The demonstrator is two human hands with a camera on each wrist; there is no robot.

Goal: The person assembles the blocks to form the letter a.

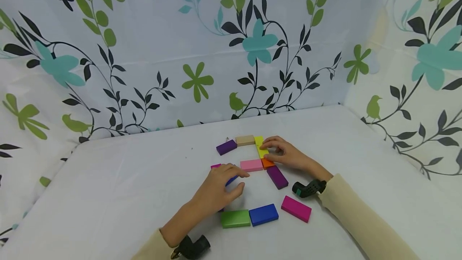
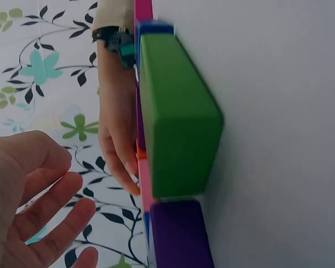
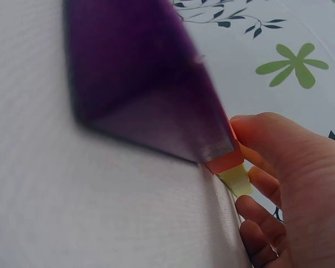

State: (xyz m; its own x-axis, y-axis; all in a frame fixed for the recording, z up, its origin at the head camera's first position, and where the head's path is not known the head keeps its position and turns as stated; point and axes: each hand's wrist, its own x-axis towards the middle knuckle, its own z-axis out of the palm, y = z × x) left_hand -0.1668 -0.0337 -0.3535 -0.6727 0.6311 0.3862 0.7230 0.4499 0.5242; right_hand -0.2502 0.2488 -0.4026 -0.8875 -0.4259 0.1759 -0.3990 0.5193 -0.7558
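My right hand (image 1: 288,156) is at the right side of a yellow block (image 1: 259,141), its bent fingers and thumb touching the edge. In the right wrist view the thumb lies by an orange block (image 3: 226,162), which adjoins the yellow one. A pink block (image 1: 251,165) and a purple block (image 1: 277,177) meet near the orange one. My left hand (image 1: 216,187) hovers with thumb and fingers apart, holding nothing. It partly hides a blue block (image 1: 232,180) and a magenta block (image 1: 215,166). Nearer stands a green block (image 1: 235,219).
Beside the green block lies another blue block (image 1: 264,214), with a second magenta block (image 1: 296,209) to its right. A tan block (image 1: 245,140) and a purple block (image 1: 226,147) form the far end. The white table (image 1: 119,196) backs onto a leaf-patterned cloth (image 1: 151,47).
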